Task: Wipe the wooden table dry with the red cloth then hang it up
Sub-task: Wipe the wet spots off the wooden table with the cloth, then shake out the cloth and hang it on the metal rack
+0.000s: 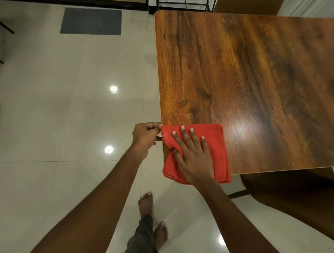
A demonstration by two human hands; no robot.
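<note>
A: Left to right, quick. Left hand [145,135]?
B: Just off the table [242,72] edge, fingers curled, pinching the cloth [222,152] by its far-left corner.
A: And the cloth itself?
B: Folded into a square pad on the table's near-left corner, w/ its near edge hanging slightly over. Right hand [192,158] lies flat on top, fingers spread, pressing down.
A: How'll it handle?
B: Prob. light, soft, floppy; nothing fragile. The folded layers could slide apart on that glossy top, esp. w/ a one-sided push. Flat palm for wiping. For hanging, I'd pinch a corner or edge so it drops open.
A: Anything right of that?
B: More tabletop w/ lamp glare, then a chair [293,200] below the near edge.
</note>
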